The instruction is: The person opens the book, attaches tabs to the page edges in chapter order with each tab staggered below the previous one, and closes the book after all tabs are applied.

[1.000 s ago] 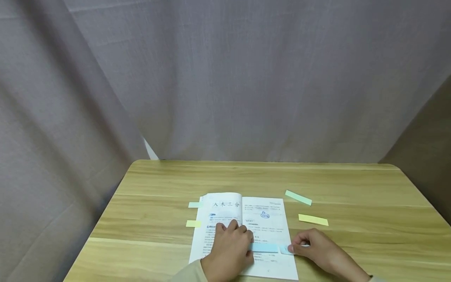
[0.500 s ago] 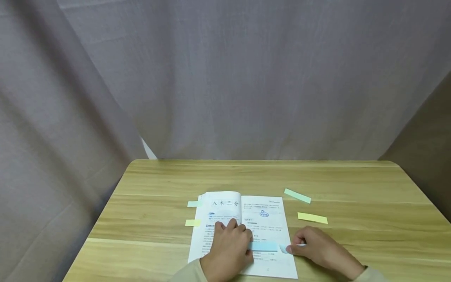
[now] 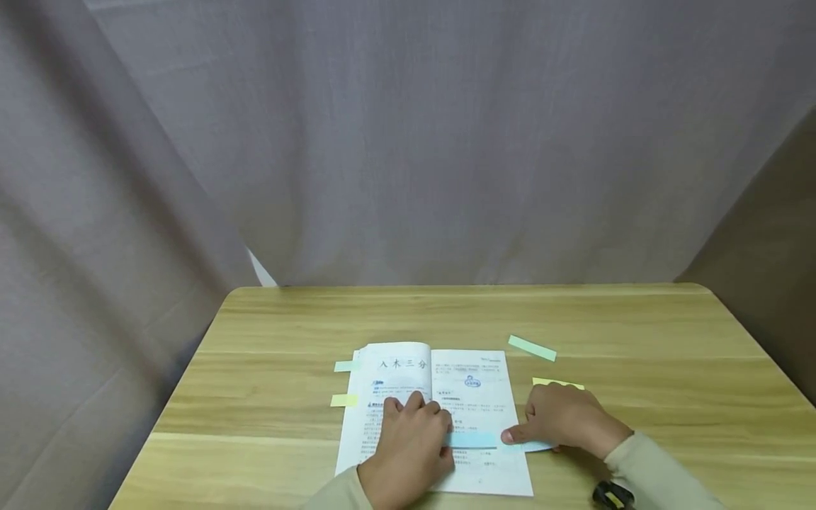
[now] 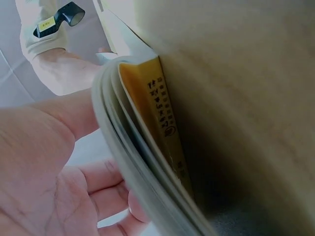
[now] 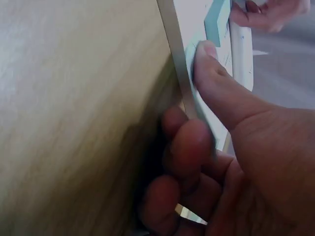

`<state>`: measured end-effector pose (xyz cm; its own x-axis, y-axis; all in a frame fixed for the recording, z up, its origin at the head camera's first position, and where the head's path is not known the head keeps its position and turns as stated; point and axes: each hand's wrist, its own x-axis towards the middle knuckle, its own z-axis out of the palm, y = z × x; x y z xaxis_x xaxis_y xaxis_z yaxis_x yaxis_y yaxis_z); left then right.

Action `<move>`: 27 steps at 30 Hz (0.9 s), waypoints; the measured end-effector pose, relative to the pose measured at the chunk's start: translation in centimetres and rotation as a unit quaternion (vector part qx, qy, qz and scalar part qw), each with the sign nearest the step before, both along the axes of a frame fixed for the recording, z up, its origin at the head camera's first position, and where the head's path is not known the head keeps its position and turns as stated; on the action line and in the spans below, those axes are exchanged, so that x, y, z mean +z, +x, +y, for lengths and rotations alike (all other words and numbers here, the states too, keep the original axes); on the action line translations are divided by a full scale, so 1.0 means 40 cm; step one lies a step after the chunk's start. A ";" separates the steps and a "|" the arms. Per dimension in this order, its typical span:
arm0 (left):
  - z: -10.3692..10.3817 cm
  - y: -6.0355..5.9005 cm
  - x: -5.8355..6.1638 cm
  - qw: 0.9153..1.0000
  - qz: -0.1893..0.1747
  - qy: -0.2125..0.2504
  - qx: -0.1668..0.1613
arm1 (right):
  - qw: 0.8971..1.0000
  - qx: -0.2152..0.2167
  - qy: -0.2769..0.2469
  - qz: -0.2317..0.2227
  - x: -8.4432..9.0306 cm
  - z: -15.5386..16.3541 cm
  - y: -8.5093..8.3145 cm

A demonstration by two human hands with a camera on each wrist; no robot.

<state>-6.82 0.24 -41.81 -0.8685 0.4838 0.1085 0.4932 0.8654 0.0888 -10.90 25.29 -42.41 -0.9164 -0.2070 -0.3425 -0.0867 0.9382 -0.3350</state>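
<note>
An open book (image 3: pixel 472 386) lies on the wooden table (image 3: pixel 287 319). My left hand (image 3: pixel 411 443) rests flat on its left page and holds it open. A blue sticky strip (image 3: pixel 472 440) lies across the lower right page, its end past the page edge. My right hand (image 3: pixel 561 418) pinches that end. In the right wrist view its thumb (image 5: pixel 211 69) presses the blue strip (image 5: pixel 217 19) against the page edge, with the fingers (image 5: pixel 189 137) curled beneath. The left wrist view shows my left palm (image 4: pixel 49 187) against the book's pages (image 4: pixel 133 147) and yellow cover (image 4: pixel 162 113).
A green strip (image 3: pixel 532 348) lies on the table right of the book, and a yellow strip (image 3: pixel 557 383) is partly under my right hand. Green (image 3: pixel 344 366) and yellow (image 3: pixel 344 400) tabs stick out of the book's left edge. A grey curtain (image 3: pixel 408 142) hangs behind.
My right hand has moved left and away from me to the page edge, its thumb now on the blue strip over the page. It now covers part of the yellow strip. The left hand stays.
</note>
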 end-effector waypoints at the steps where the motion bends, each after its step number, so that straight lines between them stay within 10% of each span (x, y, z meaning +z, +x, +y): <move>1: -0.001 -0.001 -0.001 1.000 0.001 0.002 0.001 | 1.000 0.004 0.000 -0.003 0.000 0.004 -0.004; 8: -0.007 -0.003 -0.006 1.000 -0.012 0.008 0.003 | 0.998 0.035 -0.051 -0.019 0.017 0.056 -0.010; 12: -0.015 -0.004 -0.004 1.000 -0.016 -0.003 0.003 | 0.995 0.036 -0.084 0.046 0.039 0.042 0.002; 17: -0.015 -0.007 -0.004 0.999 -0.031 0.008 0.001 | 0.967 0.136 -0.140 0.167 0.033 -0.029 0.047; 27: -0.036 -0.014 -0.003 0.999 -0.042 0.022 -0.004 | 0.912 0.277 -0.041 0.298 -0.019 -0.125 0.083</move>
